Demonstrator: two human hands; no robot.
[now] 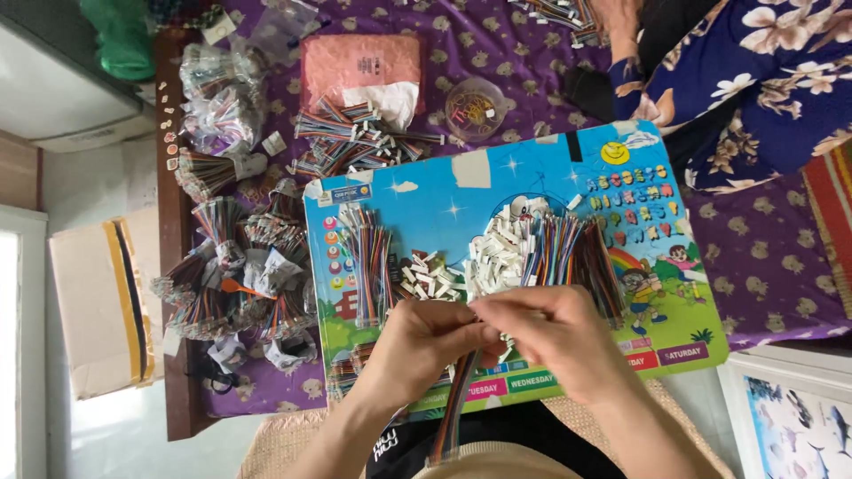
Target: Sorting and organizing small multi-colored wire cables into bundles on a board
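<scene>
Rainbow-coloured wires in a flat bundle (454,404) hang down from between the two hands at the lower middle of the frame. The left hand (424,341) and the right hand (555,341) meet fingertip to fingertip, and both pinch the top end of that bundle. The small part right at the pinch is hidden by the fingers, so it is hard to make out. The bottom of the bundle is lost against the dark clothes at the bottom edge.

Under the hands lies a bright blue cartoon picture board (532,182) used like a desk. On it sit a heap of small white plastic plugs (493,253), a fan of coloured wires (572,248) beside the heap, and another bunch of striped wires (366,248) near the board's left side.

Up top, a round clear plastic tub (475,106) holds rubber bands. A pink plastic packet (359,62) lies left of it. Clear bags of wire bundles (222,106) crowd the upper left, their insides blurry.

A purple patterned cloth (763,257) covers the right side, with bare room there. A flowery blue sleeve (754,80) of another person is cut off at the upper right corner. A cardboard box (98,302) stands at the left edge.
</scene>
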